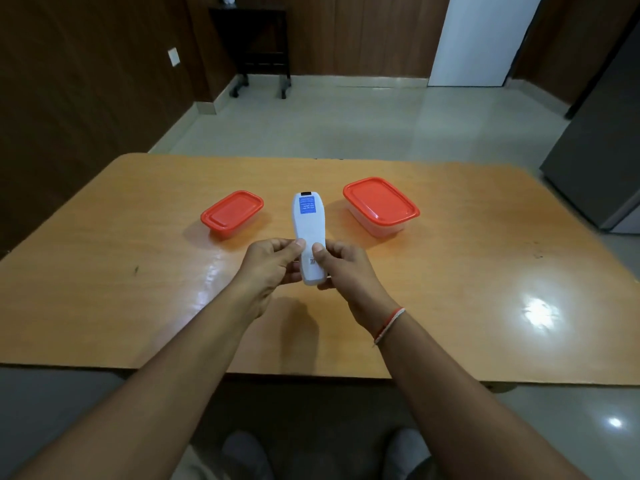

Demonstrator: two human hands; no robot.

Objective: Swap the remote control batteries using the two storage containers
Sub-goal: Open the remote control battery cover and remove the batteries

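item: white remote control (309, 233), back up, pinched at its near end by my left hand (273, 263) and right hand (341, 268) above mid-table (104, 271), between two red-lidded containers (232, 213) (381, 205), both shut; risk: thumbs slipping, cover jamming, remote dropping.

Room dim overall; wood-panelled walls at 10 and 12 o'clock nearly black. Light source overhead, not in view. Strong specular glare on glossy table top (485, 271) at 4 o'clock; smaller bright spot on floor tile (615, 422) at 5 o'clock. Streaky sheen on table just left of the left hand (273, 263). Soft dark shadow on table beneath both hands, centre frame. White remote (309, 233) and white door panel (481, 39) brightest objects, mildly washed out. Wide-angle distortion: table edges bow, forearms stretch toward 6 o'clock. Corners soft; label text unreadable.
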